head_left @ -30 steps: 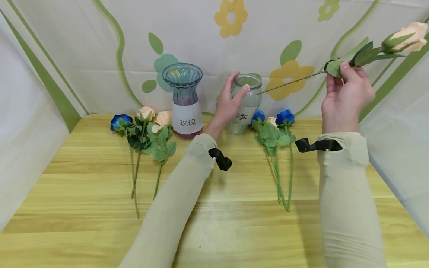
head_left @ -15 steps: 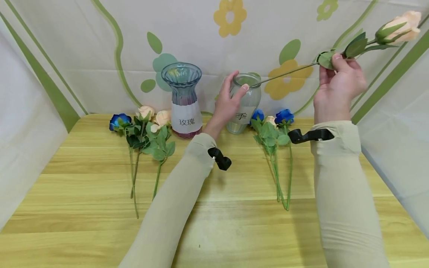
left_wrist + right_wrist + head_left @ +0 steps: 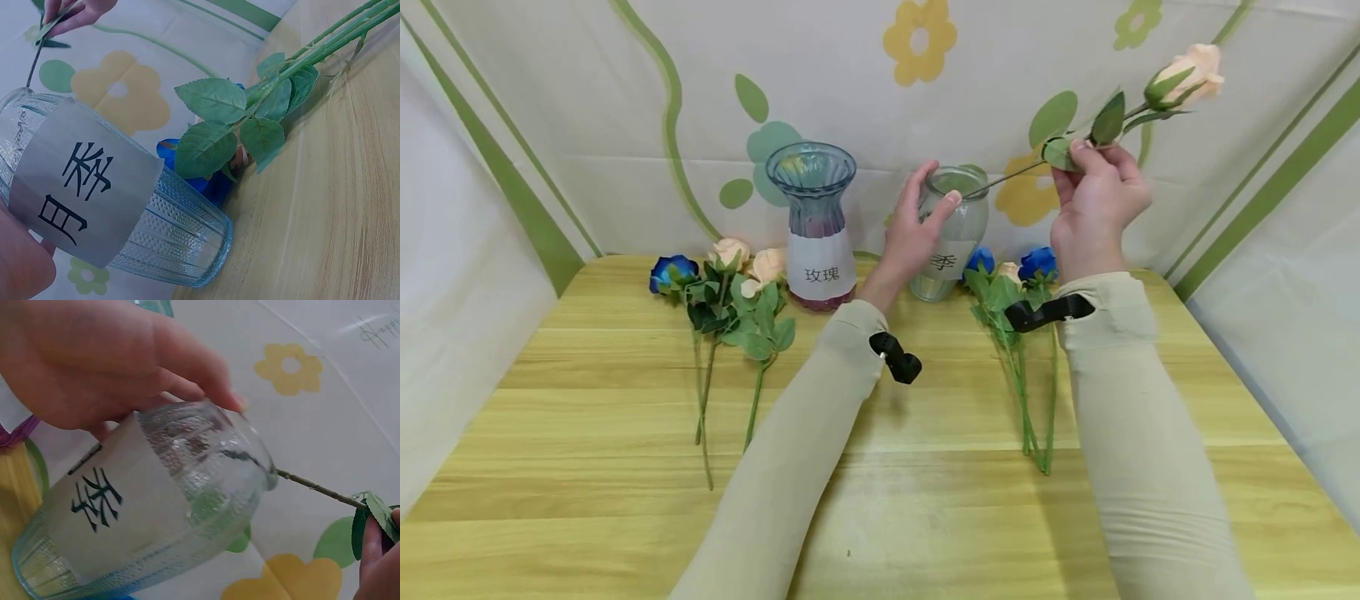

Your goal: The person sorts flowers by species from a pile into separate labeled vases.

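Note:
My left hand [image 3: 910, 233] grips the clear glass vase [image 3: 966, 223] near its neck, thumb toward me at the rim. A paper label [image 3: 84, 181] with black characters is stuck on the vase. My right hand [image 3: 1097, 204] pinches a peach rose [image 3: 1187, 79] by its leafy upper stem, up and to the right of the vase. The rose slants, bloom high at the right. Its stem [image 3: 319, 487] runs down through the mouth of the vase, and the lower end shows through the glass in the right wrist view.
A blue-and-purple glass vase [image 3: 808, 208] with a white label stands left of my left hand. Blue and peach flowers lie left [image 3: 760, 317] and right [image 3: 1003, 300] on the wooden table [image 3: 925, 508]. A printed curtain [image 3: 647, 167] hangs behind.
My right hand has moved left with the rose. The stem's end has gone from beside the vase's rim to inside its mouth. My left hand has stayed on the vase.

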A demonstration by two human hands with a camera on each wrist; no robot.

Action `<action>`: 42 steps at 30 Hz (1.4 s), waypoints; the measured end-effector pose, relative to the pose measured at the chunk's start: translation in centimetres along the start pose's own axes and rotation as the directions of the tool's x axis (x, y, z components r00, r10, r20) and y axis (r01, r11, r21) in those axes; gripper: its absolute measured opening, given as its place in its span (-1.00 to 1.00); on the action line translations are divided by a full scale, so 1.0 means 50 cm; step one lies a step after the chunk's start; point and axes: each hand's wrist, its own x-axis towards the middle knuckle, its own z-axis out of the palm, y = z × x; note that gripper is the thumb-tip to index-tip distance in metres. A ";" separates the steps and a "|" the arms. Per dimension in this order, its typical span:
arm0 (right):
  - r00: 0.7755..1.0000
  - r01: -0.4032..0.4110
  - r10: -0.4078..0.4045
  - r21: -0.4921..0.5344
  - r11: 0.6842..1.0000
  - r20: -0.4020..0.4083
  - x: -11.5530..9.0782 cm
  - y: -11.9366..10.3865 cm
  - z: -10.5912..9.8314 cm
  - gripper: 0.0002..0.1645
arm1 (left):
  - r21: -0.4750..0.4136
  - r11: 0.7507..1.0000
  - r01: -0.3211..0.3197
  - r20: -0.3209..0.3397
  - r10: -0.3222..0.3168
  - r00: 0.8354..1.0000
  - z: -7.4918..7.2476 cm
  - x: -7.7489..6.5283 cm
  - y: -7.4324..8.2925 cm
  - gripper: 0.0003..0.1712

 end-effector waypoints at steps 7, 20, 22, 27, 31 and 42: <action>0.999 0.039 -0.037 -0.077 0.996 0.028 -0.007 0.017 0.010 -0.83 | -0.009 1.000 -0.012 0.000 0.012 1.000 0.004 0.005 -0.008 -0.23; 0.998 0.022 -0.015 -0.142 0.990 0.054 -0.004 0.043 0.022 -0.80 | -0.016 1.000 -0.012 -0.011 0.011 1.000 0.000 0.006 -0.009 -0.23; 0.998 0.023 -0.014 -0.158 0.987 0.059 -0.004 0.046 0.023 -0.81 | -0.016 1.000 -0.012 -0.011 0.012 1.000 0.000 0.007 -0.009 -0.23; 0.997 0.025 -0.010 -0.179 0.984 0.082 -0.005 0.053 0.024 -0.78 | -0.012 1.000 -0.005 -0.018 0.004 1.000 0.001 0.003 -0.008 -0.23; 0.992 0.030 -0.005 -0.201 0.979 0.125 -0.011 0.068 0.026 -0.73 | -0.002 1.000 -0.003 -0.024 0.003 1.000 0.001 0.002 -0.008 -0.24; 0.981 0.107 -0.022 -0.443 0.890 0.193 -0.024 0.132 0.027 -0.82 | 0.017 1.000 -0.010 -0.029 0.010 1.000 0.006 0.010 -0.012 -0.24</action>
